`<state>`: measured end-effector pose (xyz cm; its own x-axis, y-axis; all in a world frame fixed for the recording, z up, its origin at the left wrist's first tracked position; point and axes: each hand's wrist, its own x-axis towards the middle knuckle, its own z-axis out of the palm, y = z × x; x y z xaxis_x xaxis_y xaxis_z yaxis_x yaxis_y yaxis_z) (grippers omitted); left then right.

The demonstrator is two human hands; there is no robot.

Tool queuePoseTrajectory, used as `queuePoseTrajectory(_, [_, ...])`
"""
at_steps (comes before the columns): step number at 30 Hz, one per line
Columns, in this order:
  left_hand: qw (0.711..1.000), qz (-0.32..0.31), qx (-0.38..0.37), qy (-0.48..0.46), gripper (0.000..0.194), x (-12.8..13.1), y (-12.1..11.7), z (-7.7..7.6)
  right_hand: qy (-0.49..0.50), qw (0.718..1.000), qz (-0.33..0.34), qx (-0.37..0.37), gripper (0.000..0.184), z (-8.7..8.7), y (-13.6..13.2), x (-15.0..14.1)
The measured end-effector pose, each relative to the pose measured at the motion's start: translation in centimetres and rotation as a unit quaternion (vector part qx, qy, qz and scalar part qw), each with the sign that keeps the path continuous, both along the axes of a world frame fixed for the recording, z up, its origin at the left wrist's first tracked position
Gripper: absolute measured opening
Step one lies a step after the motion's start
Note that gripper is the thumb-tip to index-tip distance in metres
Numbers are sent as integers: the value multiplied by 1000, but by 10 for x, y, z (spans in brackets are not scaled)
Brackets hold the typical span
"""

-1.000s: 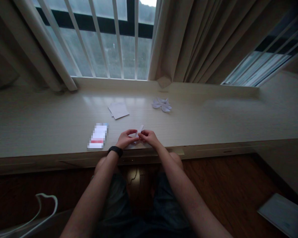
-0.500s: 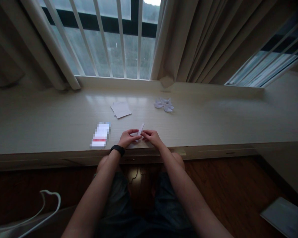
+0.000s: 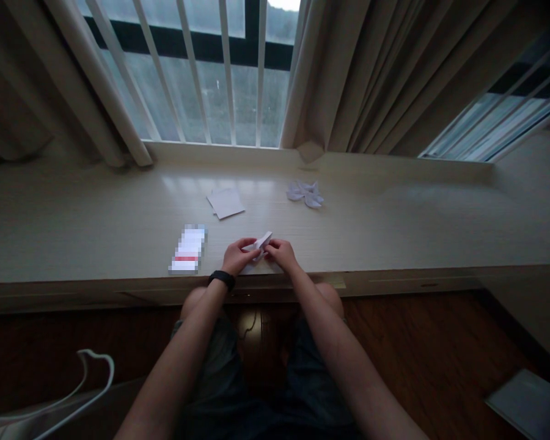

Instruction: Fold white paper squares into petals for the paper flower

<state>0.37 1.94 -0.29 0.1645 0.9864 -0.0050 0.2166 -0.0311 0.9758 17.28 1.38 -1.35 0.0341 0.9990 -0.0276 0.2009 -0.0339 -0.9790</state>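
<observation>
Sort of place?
Probably a room in a home, though which room is unclear: long beige fabric curtains, a white-barred glass window and a dark reddish-brown wood-look floor.

Lettering, numbers, brands: none readable from where I stand. Phone (image 3: 189, 249), one: screen pixelated, illegible.

- Folded paper (image 3: 264, 239): small, white, matte-looking.
- State: partly folded; a narrow strip-like section projects at the far end, with more white paper showing inside the curve of the left grip (image 3: 238, 255). Finer creases too small to read; part covered by fingers.
- Pose: tilted, long section slanting away from the person and toward the right.
- Location: pinched between left grip and right grip (image 3: 281, 252), near the worktop's (image 3: 394, 232) front edge. Contact with worktop: cannot tell.
</observation>
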Motion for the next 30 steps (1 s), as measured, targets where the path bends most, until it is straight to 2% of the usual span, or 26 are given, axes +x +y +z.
queuePoseTrajectory(3, [1000, 9, 2, 6, 47, 0, 2, -2, -26, 999, -22, 8, 12, -3, 2, -3])
queuePoseTrajectory(8, [1000, 7, 0, 9, 43, 0, 3, -3, -41, 999, -6, 21, 17, -3, 0, -4])
queuePoseTrajectory(16, [997, 0, -49, -60, 43, 5, 0, 7, -46, 998, -3, 42, 27, 0, -6, -4])
queuePoseTrajectory(26, [1000, -11, 23, -13, 35, 3, 6, -7, -215, 974, -34, 65, 21, 6, -10, -9])
queuePoseTrajectory(30, [998, -10, 46, -37, 36, 2, 7, -10, -225, 972, -5, 72, 25, 6, -11, -14])
